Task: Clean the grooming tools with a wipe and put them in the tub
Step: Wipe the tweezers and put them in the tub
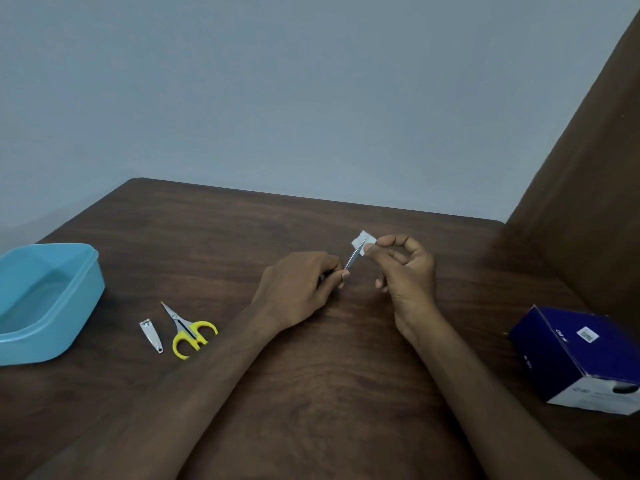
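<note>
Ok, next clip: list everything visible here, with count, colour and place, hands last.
tub: one, light blue, far left of the table
nail clipper: one, silver, right of the tub
scissors: one pair, yellow handles, beside the clipper
tweezers: one, silver, in the left hand
wipe: one, white, pinched in the right hand, at the tweezers' tip
box: one, dark blue, right edge
table: one, dark brown wood
left hand: holds the tweezers
right hand: holds the wipe

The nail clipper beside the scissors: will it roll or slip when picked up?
The nail clipper lies flat on the table, so it probably will not roll. It looks like smooth, shiny metal, so it may slip. Being small and thin, it is likely light.
</note>
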Available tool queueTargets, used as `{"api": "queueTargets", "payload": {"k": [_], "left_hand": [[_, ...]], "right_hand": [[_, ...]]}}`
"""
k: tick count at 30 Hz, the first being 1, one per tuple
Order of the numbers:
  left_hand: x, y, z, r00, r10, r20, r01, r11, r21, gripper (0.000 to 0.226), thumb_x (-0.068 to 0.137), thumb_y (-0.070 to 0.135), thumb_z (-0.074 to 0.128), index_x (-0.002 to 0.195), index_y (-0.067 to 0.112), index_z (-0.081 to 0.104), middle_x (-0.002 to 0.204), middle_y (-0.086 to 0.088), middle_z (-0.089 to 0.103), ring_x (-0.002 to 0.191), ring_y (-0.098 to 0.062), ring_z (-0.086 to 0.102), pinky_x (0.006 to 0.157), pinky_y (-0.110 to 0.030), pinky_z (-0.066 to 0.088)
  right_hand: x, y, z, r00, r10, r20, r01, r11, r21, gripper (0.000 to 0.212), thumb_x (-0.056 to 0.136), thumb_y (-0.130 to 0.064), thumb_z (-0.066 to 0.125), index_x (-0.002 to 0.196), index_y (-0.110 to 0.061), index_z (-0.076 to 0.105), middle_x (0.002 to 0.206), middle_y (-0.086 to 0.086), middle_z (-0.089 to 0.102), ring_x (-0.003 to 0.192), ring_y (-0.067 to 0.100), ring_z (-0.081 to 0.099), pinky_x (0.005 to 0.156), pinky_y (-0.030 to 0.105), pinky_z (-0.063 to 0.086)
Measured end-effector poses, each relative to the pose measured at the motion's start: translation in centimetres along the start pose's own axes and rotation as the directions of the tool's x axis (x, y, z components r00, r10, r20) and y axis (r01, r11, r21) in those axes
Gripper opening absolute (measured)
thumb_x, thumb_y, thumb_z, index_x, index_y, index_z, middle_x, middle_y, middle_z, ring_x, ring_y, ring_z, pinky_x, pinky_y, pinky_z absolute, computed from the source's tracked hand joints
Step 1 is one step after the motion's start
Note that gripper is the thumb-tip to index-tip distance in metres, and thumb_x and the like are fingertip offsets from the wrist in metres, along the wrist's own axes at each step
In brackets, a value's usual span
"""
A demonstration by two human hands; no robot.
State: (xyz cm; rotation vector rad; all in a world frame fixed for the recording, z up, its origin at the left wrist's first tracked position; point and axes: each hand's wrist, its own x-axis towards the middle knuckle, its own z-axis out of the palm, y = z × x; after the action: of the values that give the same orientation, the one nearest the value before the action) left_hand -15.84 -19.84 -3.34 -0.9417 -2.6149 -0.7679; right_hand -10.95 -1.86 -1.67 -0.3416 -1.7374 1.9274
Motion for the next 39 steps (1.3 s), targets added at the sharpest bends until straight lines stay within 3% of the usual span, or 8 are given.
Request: {"api": "queueTargets", "payload": {"k": [7, 10, 15, 19, 23, 28, 34, 39], "left_hand": [[-0.08, 0.03, 0.0, 1.0, -0.002, -0.003, 0.002, 1.0, 0.01, 0.029, 0.106, 0.053, 0.048, 0.086, 0.035, 0.061, 0.089, 0.016, 0.065, 0.085, -0.003, 0.06, 0.066, -0.032, 0.049], [-0.09, 0.16, 0.0, 1.0, 0.006, -0.014, -0.006, 1.0, 0.011, 0.029, 0.106, 0.052, 0.047, 0.087, 0.035, 0.06, 0.089, 0.015, 0.065, 0.085, -0.004, 0.06, 0.065, -0.033, 0.05], [-0.09, 0.16, -0.04, 0.999, 0.028, -0.028, -0.028, 1.0, -0.004, 0.027, 0.107, 0.049, 0.047, 0.09, 0.032, 0.059, 0.089, 0.012, 0.063, 0.085, -0.006, 0.059, 0.066, -0.035, 0.052], [-0.01, 0.02, 0.02, 0.999, 0.045, -0.03, -0.046, 0.998, -0.032, 0.026, 0.108, 0.047, 0.047, 0.089, 0.032, 0.058, 0.088, 0.011, 0.061, 0.084, -0.007, 0.058, 0.066, -0.036, 0.052], [0.0, -0.05, 0.13, 0.998, 0.052, -0.036, -0.054, 0.997, -0.051, 0.026, 0.107, 0.047, 0.047, 0.087, 0.034, 0.057, 0.086, 0.011, 0.06, 0.081, -0.007, 0.057, 0.065, -0.036, 0.05], [0.15, -0.41, 0.37, 0.997, 0.04, -0.072, -0.045, 0.997, -0.065, 0.028, 0.107, 0.048, 0.047, 0.085, 0.035, 0.057, 0.082, 0.012, 0.059, 0.076, -0.006, 0.055, 0.064, -0.035, 0.048], [0.18, -0.47, 0.4, 0.998, 0.053, -0.044, -0.056, 0.996, -0.073, 0.025, 0.108, 0.043, 0.048, 0.087, 0.033, 0.056, 0.083, 0.011, 0.058, 0.076, -0.006, 0.053, 0.066, -0.036, 0.049], [0.23, -0.57, 0.35, 0.997, 0.056, -0.056, -0.062, 0.992, -0.107, 0.029, 0.106, 0.05, 0.042, 0.086, 0.034, 0.056, 0.081, 0.013, 0.058, 0.075, -0.007, 0.054, 0.064, -0.037, 0.049]], "right_hand": [[-0.34, 0.62, 0.03, 0.996, -0.037, 0.079, 0.048, 0.989, -0.138, 0.019, 0.089, -0.01, 0.083, 0.091, -0.017, 0.066, 0.08, 0.005, 0.08, 0.043, 0.007, 0.047, 0.042, 0.021, 0.04], [-0.45, 0.35, 0.02, 0.996, -0.026, 0.091, 0.037, 0.992, -0.122, 0.016, 0.089, -0.011, 0.083, 0.1, -0.016, 0.072, 0.083, 0.004, 0.081, 0.044, 0.004, 0.048, 0.042, 0.02, 0.04], [-0.17, 0.38, -0.05, 0.998, 0.006, 0.069, -0.001, 0.997, -0.08, 0.008, 0.089, -0.016, 0.085, 0.089, -0.017, 0.078, 0.087, 0.001, 0.082, 0.044, 0.01, 0.045, 0.042, 0.02, 0.036], [-0.1, 0.51, -0.11, 0.999, 0.004, 0.038, -0.001, 0.998, -0.067, 0.007, 0.088, -0.02, 0.086, 0.094, -0.018, 0.083, 0.092, -0.004, 0.083, 0.051, 0.008, 0.051, 0.045, 0.018, 0.039], [-0.1, 0.7, -0.33, 0.996, 0.009, 0.093, 0.001, 0.994, -0.106, 0.01, 0.089, -0.023, 0.085, 0.099, -0.021, 0.084, 0.099, -0.003, 0.083, 0.049, 0.008, 0.052, 0.045, 0.02, 0.039], [-0.36, 0.9, -0.27, 0.987, -0.043, 0.154, 0.074, 0.977, -0.198, 0.018, 0.089, -0.018, 0.086, 0.104, -0.016, 0.078, 0.086, 0.003, 0.082, 0.046, 0.01, 0.055, 0.044, 0.019, 0.041], [0.38, 0.89, -0.51, 0.993, 0.02, 0.118, -0.001, 0.988, -0.154, 0.018, 0.086, -0.027, 0.089, 0.097, -0.015, 0.081, 0.083, 0.005, 0.081, 0.047, 0.011, 0.052, 0.045, 0.024, 0.04], [0.34, 1.06, -0.52, 0.98, 0.035, 0.196, 0.013, 0.97, -0.241, 0.014, 0.087, -0.023, 0.088, 0.097, -0.015, 0.082, 0.084, 0.006, 0.082, 0.05, 0.011, 0.054, 0.045, 0.023, 0.039]]}}
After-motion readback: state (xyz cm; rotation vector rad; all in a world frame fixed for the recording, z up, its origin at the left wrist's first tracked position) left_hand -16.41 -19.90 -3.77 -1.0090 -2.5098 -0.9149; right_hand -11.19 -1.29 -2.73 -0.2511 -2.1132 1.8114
